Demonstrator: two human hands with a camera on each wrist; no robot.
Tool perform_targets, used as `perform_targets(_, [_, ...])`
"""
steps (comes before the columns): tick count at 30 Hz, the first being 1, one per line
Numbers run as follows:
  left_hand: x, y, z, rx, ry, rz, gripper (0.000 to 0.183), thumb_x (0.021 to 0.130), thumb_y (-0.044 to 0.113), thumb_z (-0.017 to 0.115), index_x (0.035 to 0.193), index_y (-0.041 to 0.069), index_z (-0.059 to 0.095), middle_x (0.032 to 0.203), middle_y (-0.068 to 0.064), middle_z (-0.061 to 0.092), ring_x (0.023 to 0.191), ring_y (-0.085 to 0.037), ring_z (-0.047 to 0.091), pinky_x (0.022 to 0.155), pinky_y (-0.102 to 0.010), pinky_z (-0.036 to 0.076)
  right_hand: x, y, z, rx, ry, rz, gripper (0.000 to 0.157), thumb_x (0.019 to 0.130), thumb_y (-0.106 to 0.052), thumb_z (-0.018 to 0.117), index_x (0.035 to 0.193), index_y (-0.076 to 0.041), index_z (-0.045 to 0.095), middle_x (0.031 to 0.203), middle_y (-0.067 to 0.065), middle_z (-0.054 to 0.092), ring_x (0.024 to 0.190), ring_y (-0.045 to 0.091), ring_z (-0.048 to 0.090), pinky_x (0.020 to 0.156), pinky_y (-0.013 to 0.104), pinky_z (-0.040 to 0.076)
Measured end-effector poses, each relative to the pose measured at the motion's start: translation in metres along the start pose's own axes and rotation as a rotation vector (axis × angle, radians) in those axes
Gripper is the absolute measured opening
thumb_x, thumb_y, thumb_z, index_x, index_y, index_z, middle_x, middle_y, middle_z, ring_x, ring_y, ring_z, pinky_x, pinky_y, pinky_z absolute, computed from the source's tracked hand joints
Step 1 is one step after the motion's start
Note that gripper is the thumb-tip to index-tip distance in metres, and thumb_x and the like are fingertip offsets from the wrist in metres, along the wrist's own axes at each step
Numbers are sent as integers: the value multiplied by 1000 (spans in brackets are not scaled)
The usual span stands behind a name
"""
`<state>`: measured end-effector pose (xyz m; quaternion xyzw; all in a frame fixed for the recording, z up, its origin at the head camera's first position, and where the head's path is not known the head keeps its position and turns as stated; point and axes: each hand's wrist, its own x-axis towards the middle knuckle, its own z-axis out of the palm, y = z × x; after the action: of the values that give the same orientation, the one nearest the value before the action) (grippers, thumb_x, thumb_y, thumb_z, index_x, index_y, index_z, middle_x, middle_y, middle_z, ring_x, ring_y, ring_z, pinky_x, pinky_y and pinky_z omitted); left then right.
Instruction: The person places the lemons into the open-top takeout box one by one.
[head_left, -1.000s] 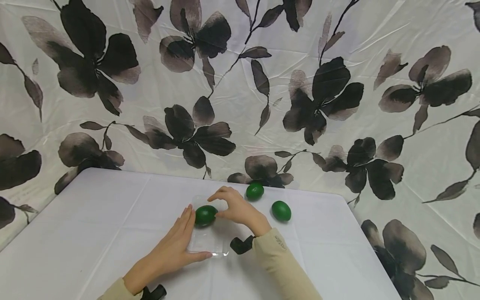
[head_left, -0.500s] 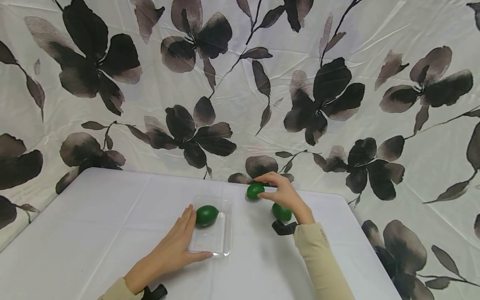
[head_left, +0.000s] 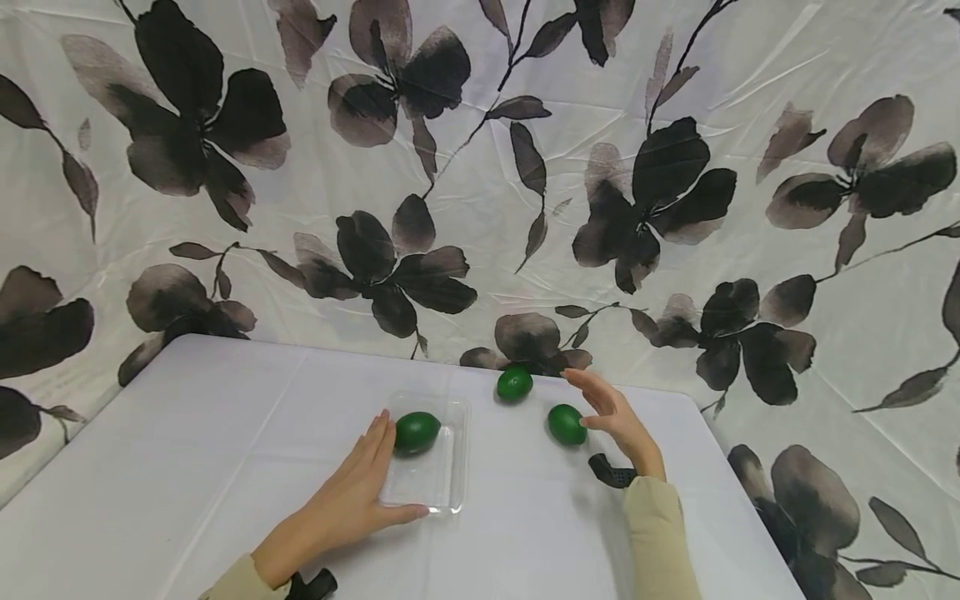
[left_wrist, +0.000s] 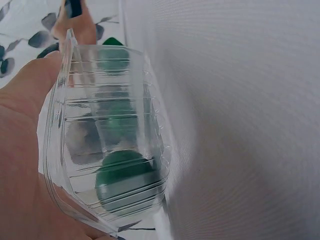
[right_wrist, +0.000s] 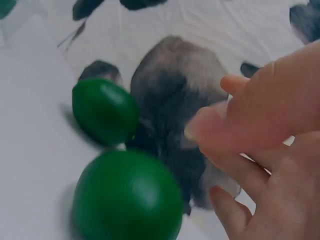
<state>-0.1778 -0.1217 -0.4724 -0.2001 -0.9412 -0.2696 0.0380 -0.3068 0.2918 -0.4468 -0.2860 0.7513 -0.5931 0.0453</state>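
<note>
A clear plastic box (head_left: 423, 475) stands on the white table with one green lime (head_left: 417, 432) inside its far part. My left hand (head_left: 352, 492) lies along the box's left side, fingers straight, thumb stretched across the near edge. The left wrist view looks through the box's ribbed clear wall (left_wrist: 107, 110) at the green inside. My right hand (head_left: 618, 425), fingers spread and slightly bent, hovers just right of a second lime (head_left: 567, 425), thumb tip right at it. A third lime (head_left: 514, 384) sits near the table's far edge. In the right wrist view, nothing is between thumb and fingers.
The white-covered table (head_left: 187, 433) ends at the back against a hanging cloth (head_left: 525, 192) with dark flowers. Black camera mounts (head_left: 611, 472) sit at both wrists.
My right hand has left the lime in the box, passed by the far lime with its fingers around it, then moved right to the nearer loose lime. The left hand stays at the box.
</note>
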Motion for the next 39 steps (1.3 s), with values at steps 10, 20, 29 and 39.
perform_targets(10, [-1,0,0,6,0,3,128,76,84,55,153,-11,17,163,-25,6,150,-37,8,119,-53,18,-16,34,12,8,-25,95,93,61,20,51,150,0,38,157,19,31,146,36,19,117,35,22])
perform_targets(20, [-1,-1,1,6,7,-3,128,76,84,55,153,-10,17,163,-24,5,150,-36,9,119,-53,19,-16,35,21,-105,28,196,89,64,20,56,148,-8,46,154,13,39,141,35,28,113,53,23])
perform_targets(29, [-1,-1,2,10,11,1,128,76,85,53,153,-10,17,163,-23,4,151,-36,8,119,-53,18,-17,32,21,-128,82,228,85,69,15,71,148,-7,46,152,12,43,140,32,35,114,52,26])
perform_targets(39, [-1,0,2,1,4,-4,129,75,85,53,154,-10,16,164,-23,4,151,-36,7,119,-53,17,-10,22,26,-141,111,204,83,70,15,77,146,-3,48,149,16,44,137,38,40,113,54,31])
